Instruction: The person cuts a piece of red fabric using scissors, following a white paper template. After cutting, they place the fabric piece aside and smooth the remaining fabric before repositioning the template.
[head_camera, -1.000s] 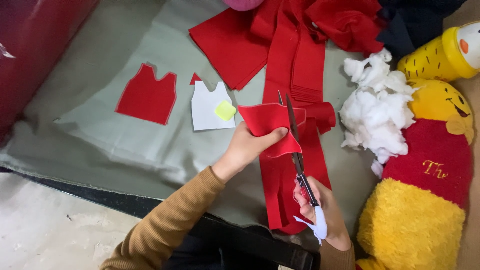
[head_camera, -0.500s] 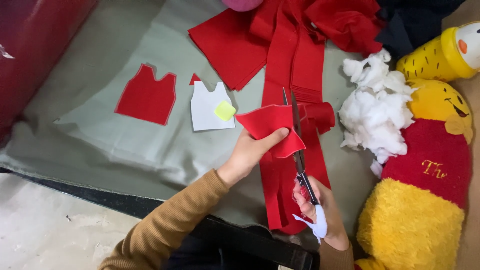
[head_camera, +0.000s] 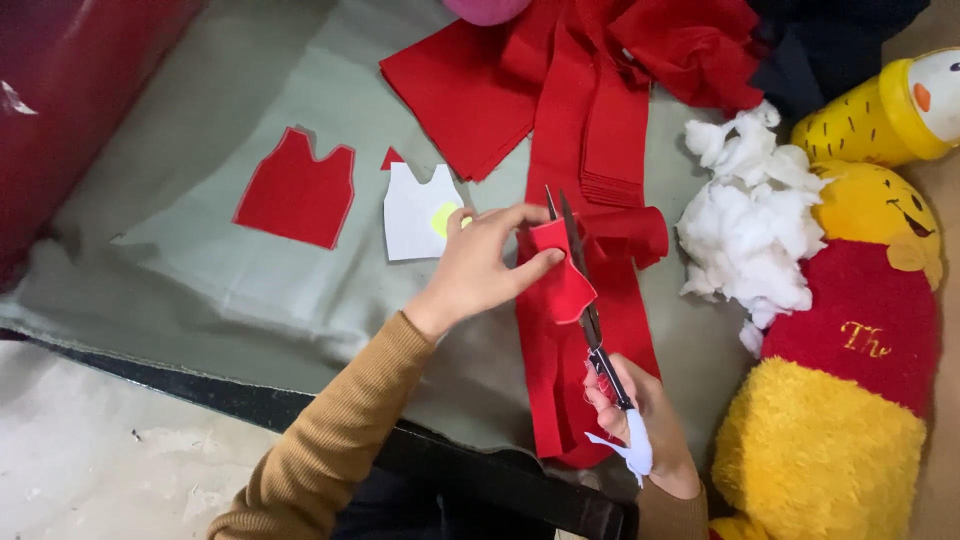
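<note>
I count two hands (head_camera: 480, 265), one pair of scissors (head_camera: 580, 290), one red vest-shaped cut-out (head_camera: 297, 190), one white vest-shaped pattern (head_camera: 420, 208), one heap of white stuffing (head_camera: 750, 225), one yellow-and-red plush toy (head_camera: 850, 370), and one yellow bottle (head_camera: 880, 115).

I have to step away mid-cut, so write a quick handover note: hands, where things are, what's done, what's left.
Left hand: pinches a small red felt piece above the grey cloth.
Right hand: grips the scissors, blades slightly open and running up across that piece.
Nearby: a cut red vest shape and a white paper pattern lie flat to the left; red felt strips lie behind; white stuffing and a yellow plush toy sit to the right.
Done: one vest shape cut.
Left: the cut on the held piece is unfinished.
</note>
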